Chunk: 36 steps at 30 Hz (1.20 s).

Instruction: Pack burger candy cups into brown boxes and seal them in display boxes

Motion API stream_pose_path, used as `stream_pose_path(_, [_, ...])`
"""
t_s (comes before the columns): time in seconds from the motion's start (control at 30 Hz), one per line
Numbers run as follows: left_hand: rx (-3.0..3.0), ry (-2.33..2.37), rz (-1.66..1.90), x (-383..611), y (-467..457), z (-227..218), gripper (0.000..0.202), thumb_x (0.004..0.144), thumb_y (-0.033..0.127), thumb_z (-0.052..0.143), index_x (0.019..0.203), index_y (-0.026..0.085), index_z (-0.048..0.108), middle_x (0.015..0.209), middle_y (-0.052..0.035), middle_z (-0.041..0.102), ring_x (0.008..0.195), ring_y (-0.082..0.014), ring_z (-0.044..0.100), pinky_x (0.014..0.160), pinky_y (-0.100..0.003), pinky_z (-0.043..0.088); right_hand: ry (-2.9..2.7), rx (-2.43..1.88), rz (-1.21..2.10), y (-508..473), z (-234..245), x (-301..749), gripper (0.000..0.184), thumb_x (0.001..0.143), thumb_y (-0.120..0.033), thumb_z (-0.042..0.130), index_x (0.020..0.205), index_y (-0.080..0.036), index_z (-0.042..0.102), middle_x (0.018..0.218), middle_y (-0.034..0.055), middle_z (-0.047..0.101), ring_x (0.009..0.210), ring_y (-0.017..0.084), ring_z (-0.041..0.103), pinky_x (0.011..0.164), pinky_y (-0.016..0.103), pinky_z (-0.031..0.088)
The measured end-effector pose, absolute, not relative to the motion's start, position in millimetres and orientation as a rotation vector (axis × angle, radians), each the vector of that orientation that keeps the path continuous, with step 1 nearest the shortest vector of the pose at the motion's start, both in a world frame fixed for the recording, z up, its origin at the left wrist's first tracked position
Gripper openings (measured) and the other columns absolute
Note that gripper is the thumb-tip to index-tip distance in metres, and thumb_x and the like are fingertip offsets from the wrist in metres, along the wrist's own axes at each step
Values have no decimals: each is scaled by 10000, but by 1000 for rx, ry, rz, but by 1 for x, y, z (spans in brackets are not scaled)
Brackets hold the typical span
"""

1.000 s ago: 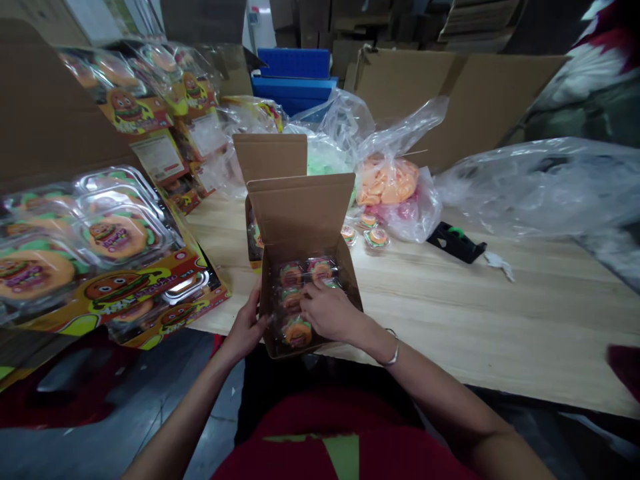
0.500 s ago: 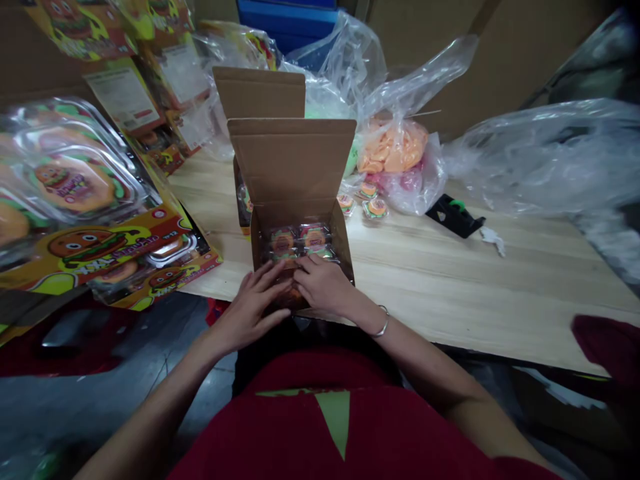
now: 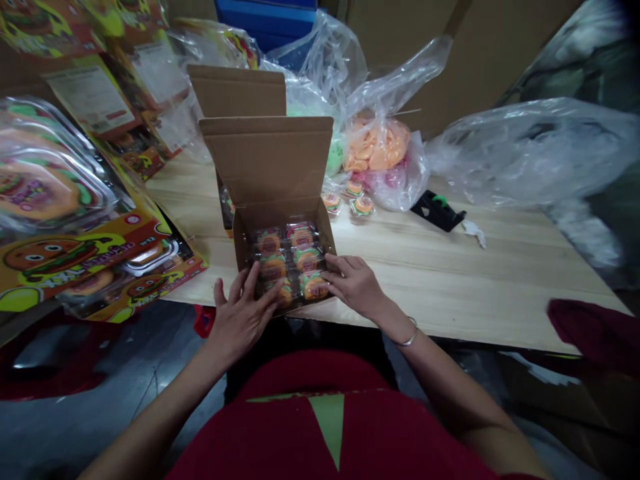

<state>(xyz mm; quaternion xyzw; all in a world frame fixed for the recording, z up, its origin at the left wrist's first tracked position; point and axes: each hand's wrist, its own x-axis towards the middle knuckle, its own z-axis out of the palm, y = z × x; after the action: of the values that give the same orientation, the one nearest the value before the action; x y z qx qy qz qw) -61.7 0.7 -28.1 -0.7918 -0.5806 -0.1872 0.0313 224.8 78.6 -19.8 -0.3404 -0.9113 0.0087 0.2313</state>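
Note:
A small open cardboard box (image 3: 270,160) stands at the near edge of the wooden table (image 3: 450,273), its lid flap upright. Inside lie several wrapped burger-shaped candies (image 3: 290,257) in two rows. My left hand (image 3: 240,317) rests with spread fingers on the box's near left corner, fingertips touching the nearest candies. My right hand (image 3: 355,283) lies at the box's near right corner, fingers stretched toward the candies. Neither hand grips anything.
A second open box (image 3: 237,90) stands behind the first. Stacked blister packs of burger candy (image 3: 75,220) fill the left. Plastic bags (image 3: 383,150) with orange and green candy, loose candies (image 3: 361,205) and a black tape dispenser (image 3: 437,210) lie behind. A large clear bag (image 3: 530,153) lies right.
Both hands have slid off the candies toward the box's near corners, uncovering the two rows. The view has shifted slightly to the right.

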Motion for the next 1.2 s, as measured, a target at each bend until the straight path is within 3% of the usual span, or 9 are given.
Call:
stream_pose_path(0.1, [-2496, -1826, -516, -59, 0, -27, 412, 975, 350, 489, 1376, 389, 573, 1622, -93, 283, 1327, -376, 461, 1124, -668, 178, -2367, -974, 108, 77, -31, 210, 250, 987, -290, 541, 1094, -202, 749, 1315, 136, 608, 1065, 245, 590, 919, 405, 500])
stream_pose_path(0.27, [-2666, -1765, -518, -63, 3, -29, 602, 937, 471, 527, 1506, 300, 423, 1634, -115, 247, 1419, -434, 303, 1092, -615, 335, -2319, -1100, 133, 68, -45, 190, 275, 957, -289, 573, 1187, -190, 689, 1499, 146, 451, 1347, 308, 439, 1060, 498, 428])
stream_pose_path(0.43, [-2638, -1758, -464, -64, 1, -31, 481, 972, 431, 458, 1447, 373, 497, 1650, -57, 210, 1422, -438, 302, 1083, -650, 320, -2599, -1034, 43, 59, -41, 214, 613, 958, -370, 585, 1498, -152, 395, 1619, 180, 247, 1495, 328, 213, 1138, 553, 322])
stream_pose_path(0.53, [-2632, -1723, -463, -67, 1, -33, 469, 979, 396, 458, 1446, 397, 490, 1653, -33, 204, 1444, -408, 285, 1105, -613, 320, -2696, -959, -21, 55, -43, 239, 595, 978, -303, 545, 1525, -169, 354, 1615, 163, 268, 1489, 290, 253, 1149, 524, 317])
stream_pose_path(0.67, [-2671, -1591, -534, -76, 1, -39, 507, 975, 366, 479, 1481, 388, 439, 1660, -36, 170, 1477, -385, 235, 1131, -583, 307, -2655, -923, -33, 49, -47, 248, 499, 976, -215, 487, 1469, -149, 454, 1581, 166, 345, 1461, 276, 324, 1102, 474, 384])
stream_pose_path(0.83, [-2684, -1591, -596, -76, 3, -39, 475, 966, 393, 490, 1439, 354, 512, 1652, -30, 205, 1463, -371, 265, 1151, -553, 302, -2525, -932, 61, 44, -37, 237, 549, 898, -326, 581, 1388, -82, 544, 1534, 234, 392, 1423, 356, 365, 1057, 505, 425])
stream_pose_path(1.0, [-2529, -1724, -652, -58, 9, -37, 539, 978, 429, 446, 1471, 216, 480, 1536, -106, 443, 1343, -385, 412, 1072, -549, 371, -2502, -1038, -22, 49, -39, 216, 707, 902, -468, 598, 1424, -5, 481, 1472, 290, 450, 1313, 387, 476, 1013, 509, 436])
stream_pose_path(1.1, [-2478, -1740, -596, -54, 10, -38, 497, 968, 428, 474, 1411, 220, 559, 1532, -114, 445, 1314, -406, 425, 1037, -552, 382, -2497, -1161, -135, 45, -48, 200, 853, 857, -518, 658, 1415, 88, 441, 1476, 369, 384, 1309, 444, 456, 1004, 532, 426])
stream_pose_path(1.2, [-2516, -1642, -534, -58, 7, -36, 443, 965, 426, 481, 1346, 247, 619, 1547, -105, 423, 1317, -409, 417, 1018, -547, 387, -2512, -1132, -181, 34, -49, 200, 806, 872, -522, 642, 1408, 54, 468, 1484, 346, 391, 1351, 431, 418, 1001, 508, 435])
